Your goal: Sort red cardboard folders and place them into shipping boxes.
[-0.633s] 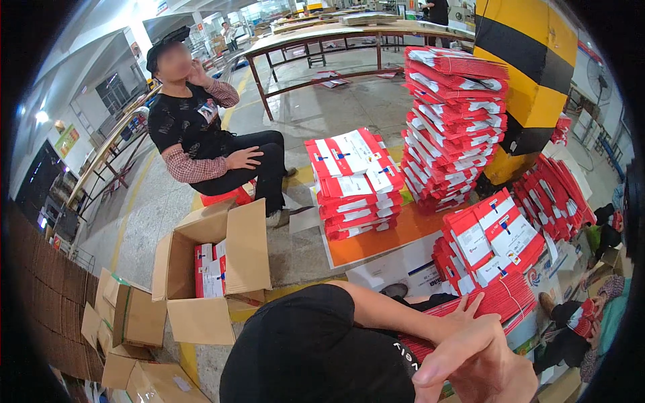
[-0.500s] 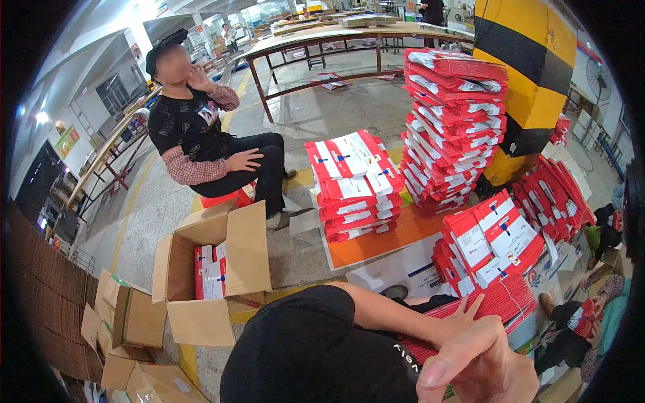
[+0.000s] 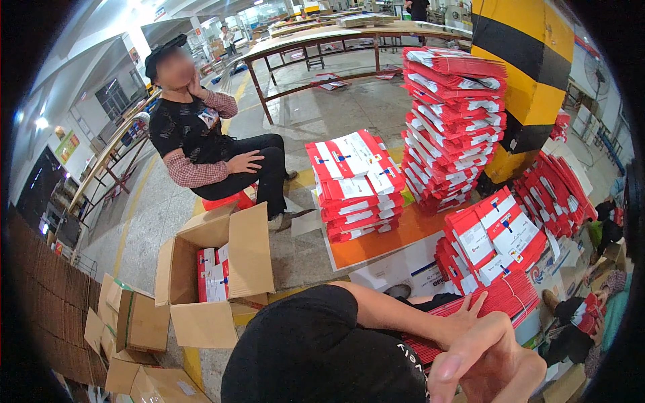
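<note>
A long bundle of red folded paper packets point(image 3: 516, 295) lies across in front of me, with a thin pale band round its far end. My left hand point(image 3: 462, 324) rests on this bundle with its fingers spread, the forearm reaching in from the left. Close to the camera at the lower right, my right hand point(image 3: 489, 363) has its fingers curled in. What it holds, if anything, is hidden. Just beyond the bundle stands a pile of red and white packets point(image 3: 494, 235). The near end of the bundle is covered by my arm and right hand.
An open carton point(image 3: 250, 252) with red and white packets stands left; more cartons point(image 3: 141, 319) lie beside it. Packet stacks point(image 3: 356, 174) and a tall pile point(image 3: 453, 127) stand ahead, near a striped pillar point(image 3: 524, 74). A person point(image 3: 215, 134) sits left; another person point(image 3: 598, 316) handles packets right.
My right hand has shifted slightly right and down. The left hand remains on the bundle. The seated person's raised hand has moved closer to the head.
</note>
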